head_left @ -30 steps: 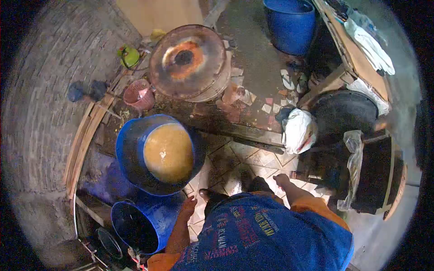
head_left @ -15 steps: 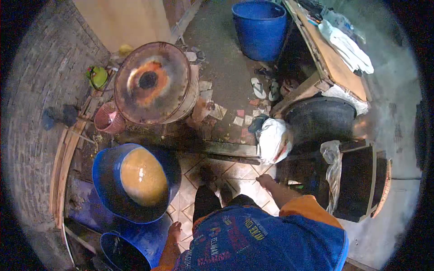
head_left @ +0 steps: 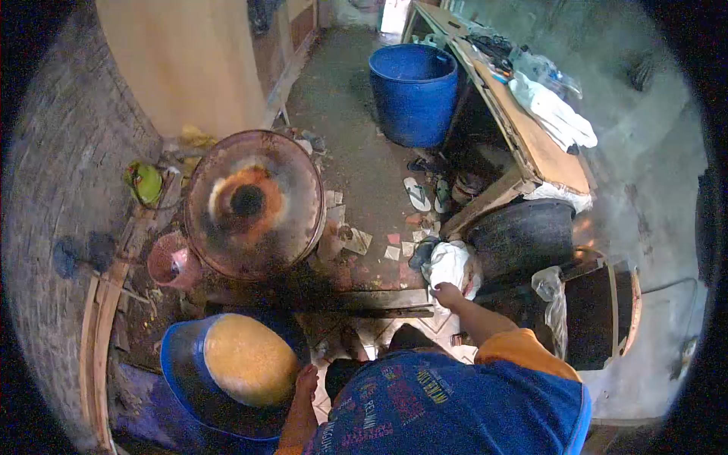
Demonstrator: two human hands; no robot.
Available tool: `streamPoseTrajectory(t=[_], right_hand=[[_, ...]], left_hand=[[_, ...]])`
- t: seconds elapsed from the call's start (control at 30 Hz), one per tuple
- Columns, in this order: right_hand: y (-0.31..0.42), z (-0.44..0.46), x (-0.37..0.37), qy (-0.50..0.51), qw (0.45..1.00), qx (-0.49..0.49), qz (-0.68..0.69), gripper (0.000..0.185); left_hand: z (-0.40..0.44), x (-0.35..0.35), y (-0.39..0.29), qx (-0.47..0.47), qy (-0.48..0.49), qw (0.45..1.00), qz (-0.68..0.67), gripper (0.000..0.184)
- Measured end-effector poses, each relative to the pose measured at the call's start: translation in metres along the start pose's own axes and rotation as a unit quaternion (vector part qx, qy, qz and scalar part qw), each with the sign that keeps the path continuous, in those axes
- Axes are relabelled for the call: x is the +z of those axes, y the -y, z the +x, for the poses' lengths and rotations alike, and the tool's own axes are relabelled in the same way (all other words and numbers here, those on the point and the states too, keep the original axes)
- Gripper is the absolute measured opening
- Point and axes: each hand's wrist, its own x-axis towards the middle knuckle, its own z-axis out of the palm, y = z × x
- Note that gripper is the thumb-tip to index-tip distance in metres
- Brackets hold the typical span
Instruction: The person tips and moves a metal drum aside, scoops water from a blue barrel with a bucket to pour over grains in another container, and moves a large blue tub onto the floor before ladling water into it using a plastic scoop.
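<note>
My left hand [head_left: 306, 381] hangs at the right rim of a blue tub [head_left: 182, 371] that holds a rounded tan mass [head_left: 252, 359]. Its fingers look curled, and whether it touches the rim or holds anything is unclear. My right hand [head_left: 447, 294] is stretched forward in front of a white cloth or bag [head_left: 450, 264], overlapping its lower edge in the view. The fingers are too small to read, and contact with the white bundle cannot be made out.
A rusty round drum [head_left: 255, 205] stands ahead, beside a pink basket [head_left: 174, 262]. Farther off are a blue barrel [head_left: 413, 95] and sandals [head_left: 417, 194]. A wooden table [head_left: 557, 163] and black basin [head_left: 519, 241] line the right. A wooden ledge [head_left: 379, 301] crosses the floor ahead.
The view has tilted up and shifted, bringing more of the far floor and table into sight. My right hand has moved from above the tiles to the white bundle.
</note>
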Motion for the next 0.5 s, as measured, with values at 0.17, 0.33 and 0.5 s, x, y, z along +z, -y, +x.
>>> streamPoseTrajectory(t=[0.17,0.33,0.5], right_hand=[[0.049,0.025,-0.031,-0.063,0.997,0.001,0.048,0.053],[0.090,0.057,-0.088,-0.126,0.992,-0.005,0.022,0.046],[0.130,0.083,-0.146,-0.212,0.972,-0.062,0.081,0.047]], left_hand=[[0.098,-0.020,0.048,0.084,0.010,0.993,-0.078,0.040],[0.047,-0.040,-0.007,-0.051,0.126,0.966,-0.221,0.025],[0.074,-0.013,0.006,0.075,0.065,0.994,0.035,0.022]])
